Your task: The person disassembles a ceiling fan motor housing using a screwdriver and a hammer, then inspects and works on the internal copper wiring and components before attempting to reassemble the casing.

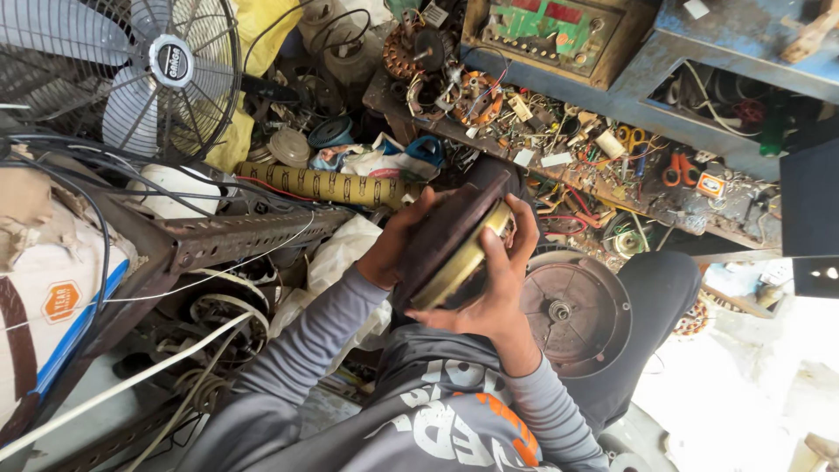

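Cluttered workshop surroundings frame the view: a counter (699, 214) strewn with wire scraps, copper windings and orange-handled scissors (680, 169). Held above the person's lap is a round motor housing (450, 245), dark and rust-toned on its domed face, with a dull brass-coloured rim turned edge-on to the camera. The left hand (398, 240) cups the far side, fingers wrapped over the dome; the right hand (489, 293) clasps the near rim, thumb along the edge. For a secure hold, keep both palms opposed across the rim and the housing close to the body, since the metal looks heavy and smooth. Just beside it, on the knee, rests a flat ribbed metal cover (574, 312) with a central shaft. A wire-guarded fan (131, 70) stands well apart at upper left.
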